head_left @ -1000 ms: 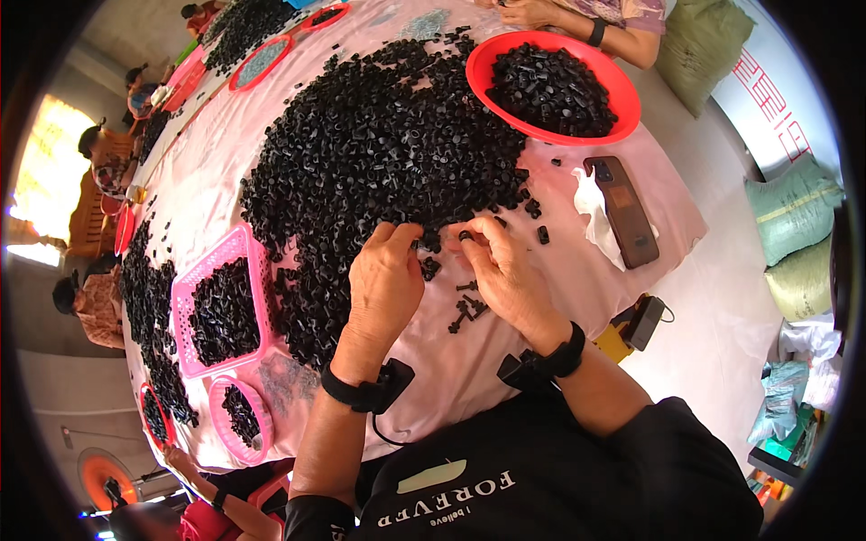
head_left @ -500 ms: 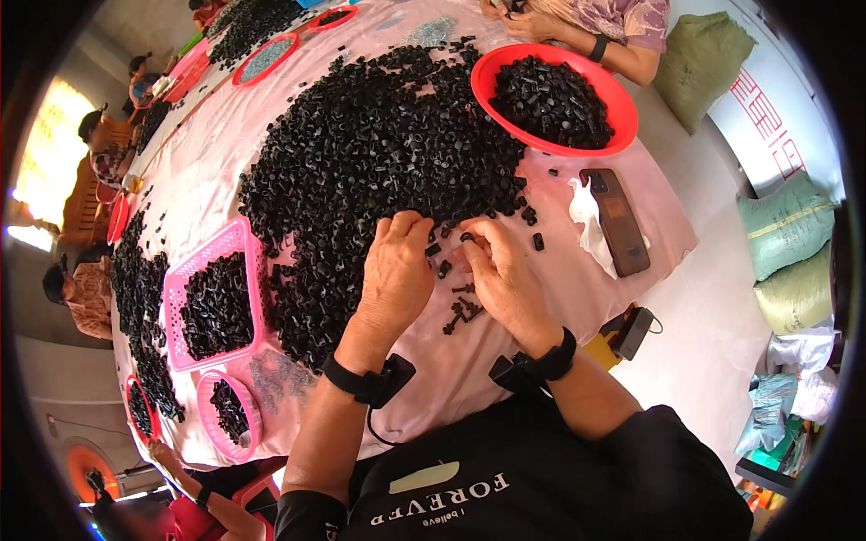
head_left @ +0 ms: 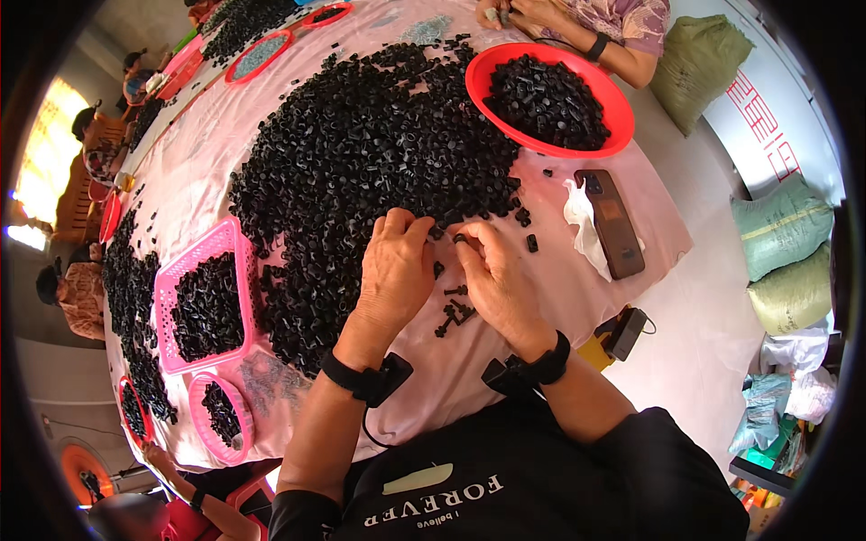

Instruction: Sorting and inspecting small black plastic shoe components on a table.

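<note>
A wide heap of small black plastic parts (head_left: pixel 370 144) covers the middle of the pink-covered table. At its near edge my left hand (head_left: pixel 393 270) has thumb and fingers pinched together on a small black plastic part (head_left: pixel 437 232). Close on its right, my right hand (head_left: pixel 498 287) is curled with its fingertips toward the left ones. Something small and black (head_left: pixel 461 239) shows at its fingers, but I cannot tell exactly what it is. Below, between the hands, lie several thin black pin-like pieces (head_left: pixel 453 316). Both wrists wear black bands.
A red basin (head_left: pixel 622 131) of black parts stands at the far right, near another person's hands (head_left: pixel 532 13). A phone (head_left: pixel 613 225) lies beside white tissue (head_left: pixel 582 216). Leftward are a pink basket (head_left: pixel 170 347) and a round pink basket (head_left: pixel 206 433), both holding black parts.
My hands stay in nearly the same place, their fingertips shifting slightly, with the small black part now showing at the left fingertips. The whole view has moved a little.
</note>
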Tool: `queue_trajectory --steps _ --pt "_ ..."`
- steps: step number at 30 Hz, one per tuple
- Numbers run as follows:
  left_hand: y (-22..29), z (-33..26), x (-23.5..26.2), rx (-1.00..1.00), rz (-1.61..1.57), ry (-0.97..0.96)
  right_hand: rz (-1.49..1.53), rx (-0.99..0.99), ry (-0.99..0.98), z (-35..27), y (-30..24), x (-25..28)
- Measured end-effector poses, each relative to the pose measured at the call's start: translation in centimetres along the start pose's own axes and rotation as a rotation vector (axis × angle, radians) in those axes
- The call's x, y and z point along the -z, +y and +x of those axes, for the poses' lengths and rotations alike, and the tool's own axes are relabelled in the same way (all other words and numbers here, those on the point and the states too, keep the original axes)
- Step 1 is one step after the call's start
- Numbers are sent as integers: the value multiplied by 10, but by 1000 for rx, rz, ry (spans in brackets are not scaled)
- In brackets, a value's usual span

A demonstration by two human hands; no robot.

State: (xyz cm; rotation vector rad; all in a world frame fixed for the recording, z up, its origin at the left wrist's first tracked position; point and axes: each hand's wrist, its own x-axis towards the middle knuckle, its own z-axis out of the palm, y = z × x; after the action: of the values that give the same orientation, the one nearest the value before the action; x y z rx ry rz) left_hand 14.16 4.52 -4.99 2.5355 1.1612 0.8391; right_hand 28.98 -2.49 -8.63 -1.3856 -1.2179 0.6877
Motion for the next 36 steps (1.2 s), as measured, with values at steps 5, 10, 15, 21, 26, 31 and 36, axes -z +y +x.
queue_trajectory --steps 5,10,15,21,26,31,36 --pt "-3 -3 0 7 -4 -80 10 32 102 1 1 1" --pt "7 1 0 -8 28 -29 -69 -12 32 -1 -10 6" --pt "6 -4 0 -49 76 -50 -77 -36 63 -1 -2 4" --pt "2 -8 17 29 -3 2 -22 -47 44 -3 7 2" --pt "6 8 9 -80 -37 -35 25 -165 62 -1 6 2" --pt "19 10 -4 -40 -196 -90 -3 -126 4 -1 11 3" --pt "17 3 4 -40 -225 -52 39 -154 -32 -1 -8 8"
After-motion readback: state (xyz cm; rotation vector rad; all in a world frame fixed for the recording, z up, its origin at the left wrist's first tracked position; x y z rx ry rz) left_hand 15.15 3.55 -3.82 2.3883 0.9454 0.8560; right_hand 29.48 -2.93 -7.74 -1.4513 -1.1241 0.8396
